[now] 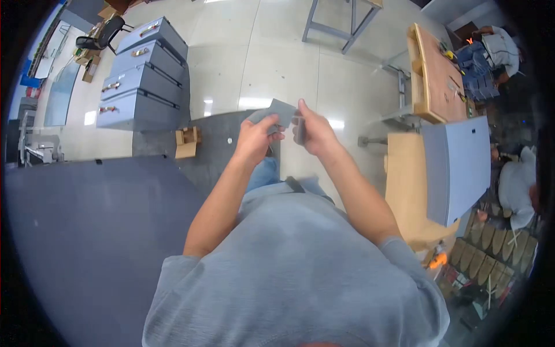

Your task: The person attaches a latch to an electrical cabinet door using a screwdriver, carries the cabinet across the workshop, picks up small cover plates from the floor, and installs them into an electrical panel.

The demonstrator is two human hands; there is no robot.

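Observation:
My left hand (254,137) is closed in front of my body, its thumb pressed on a flat grey metal piece (282,107). That piece has straight edges and a squared corner tilted upward. Close beside it, my right hand (317,132) grips a smaller grey plate (299,134), thumb pointing up and fingers hidden behind. The two pieces overlap near each other between my hands, above the floor.
A row of grey metal cabinets (147,87) stands at the left. A large dark grey panel (87,231) fills the lower left, with a small open cardboard box (186,149) beyond it. At the right are a wooden bench (436,75), a grey box (462,168) and co-workers (500,52).

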